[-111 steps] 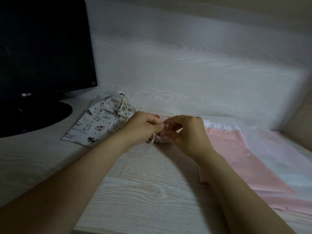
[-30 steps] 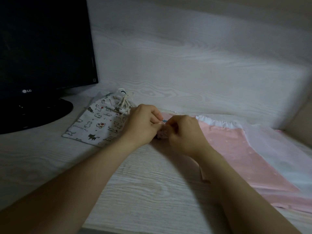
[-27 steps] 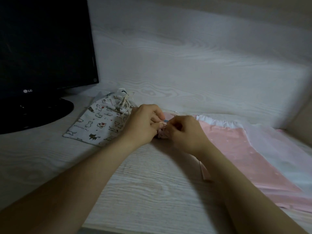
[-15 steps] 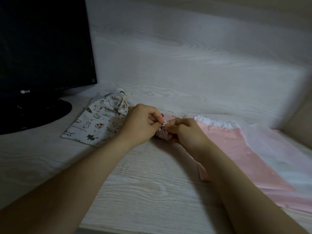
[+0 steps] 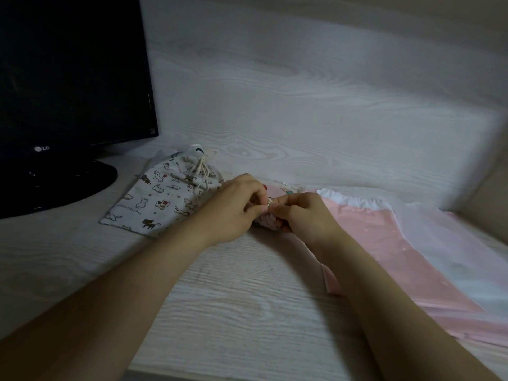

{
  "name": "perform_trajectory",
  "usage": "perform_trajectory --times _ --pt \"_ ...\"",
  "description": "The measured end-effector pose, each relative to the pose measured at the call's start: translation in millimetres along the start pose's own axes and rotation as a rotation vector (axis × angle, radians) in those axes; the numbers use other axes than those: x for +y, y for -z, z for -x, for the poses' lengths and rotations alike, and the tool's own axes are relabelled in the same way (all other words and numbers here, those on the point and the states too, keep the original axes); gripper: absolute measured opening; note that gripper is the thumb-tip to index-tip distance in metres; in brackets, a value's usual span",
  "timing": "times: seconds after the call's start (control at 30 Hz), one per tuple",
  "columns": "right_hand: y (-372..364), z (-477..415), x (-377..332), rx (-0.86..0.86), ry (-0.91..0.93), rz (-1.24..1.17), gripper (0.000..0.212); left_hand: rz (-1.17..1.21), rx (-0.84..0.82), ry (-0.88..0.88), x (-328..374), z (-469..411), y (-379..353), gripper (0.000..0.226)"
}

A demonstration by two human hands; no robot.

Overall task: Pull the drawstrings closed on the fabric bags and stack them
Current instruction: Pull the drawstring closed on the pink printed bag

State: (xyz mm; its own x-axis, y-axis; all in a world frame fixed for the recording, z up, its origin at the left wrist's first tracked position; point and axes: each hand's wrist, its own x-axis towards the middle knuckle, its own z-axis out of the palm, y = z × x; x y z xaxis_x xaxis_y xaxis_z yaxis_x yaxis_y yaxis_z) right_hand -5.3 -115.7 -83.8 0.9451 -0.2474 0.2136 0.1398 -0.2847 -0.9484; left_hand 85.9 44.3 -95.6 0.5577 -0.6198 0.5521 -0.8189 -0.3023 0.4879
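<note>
Head view: fingertips (image 5: 275,207) of left hand (image 5: 233,207) and right hand (image 5: 302,215) pinch the pale drawstring (image 5: 270,202) at the gathered mouth of a small pink pouch (image 5: 265,223), just beside the cat-print bag (image 5: 162,199). Soft, light, I'd judge; pull cord, not cloth.

small pink bag (image 5: 266,223) mostly hidden by left hand (image 5: 233,206) and right hand (image 5: 302,215), monitor (image 5: 68,78) cut by left edge

Dim pale wood-grain desk (image 5: 233,298) and matching back wall (image 5: 302,92), black monitor (image 5: 68,72) at left.
</note>
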Motion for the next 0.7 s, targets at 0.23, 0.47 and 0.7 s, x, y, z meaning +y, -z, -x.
perform_trajectory --times 0.23,0.47,0.7 --pt "-5.8 -2.8 4.7 -0.001 0.036 0.122 0.029 -0.384 -0.020 -0.031 4.6 3.5 -0.7 0.015" --pt "-1.0 -3.3 3.7 0.023 0.081 0.116 0.025 -0.324 0.163 -0.106 8.2 1.3 0.9 0.017" --pt "-1.3 -1.5 1.7 0.060 0.086 0.097 0.021 0.095 0.190 0.094 11.8 -1.8 -3.7 0.011"
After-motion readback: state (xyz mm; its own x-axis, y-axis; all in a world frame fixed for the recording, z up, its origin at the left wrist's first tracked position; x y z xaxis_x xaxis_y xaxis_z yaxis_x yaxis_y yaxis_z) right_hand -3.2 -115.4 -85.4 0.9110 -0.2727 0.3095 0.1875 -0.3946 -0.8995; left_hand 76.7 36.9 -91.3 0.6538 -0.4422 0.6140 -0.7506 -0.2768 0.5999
